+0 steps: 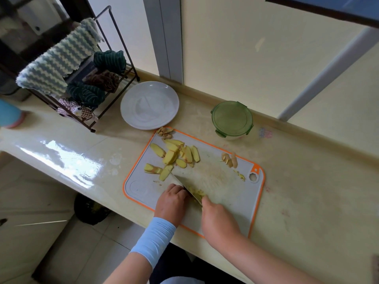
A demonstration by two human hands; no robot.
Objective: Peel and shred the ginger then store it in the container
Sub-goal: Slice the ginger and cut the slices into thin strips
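Note:
A grey cutting board (231, 203) with an orange rim lies on the counter. Several peeled yellow ginger slices (174, 155) are spread over its far left part. My left hand (171, 201) has its fingers curled down on ginger next to the knife blade (185, 188); the piece under the fingers is mostly hidden. A small heap of shredded ginger (198, 194) lies just right of the blade. My right hand (217, 218) grips the knife handle, which is hidden in the fist. The round container (232, 119) with a green clip lid stands shut behind the board.
Ginger peels (165, 132) lie at the board's far left corner, more scraps (229, 159) near its right side. A white plate (149, 105) sits behind the board. A black rack (86, 78) with cloths stands at the left. The counter edge runs close to me.

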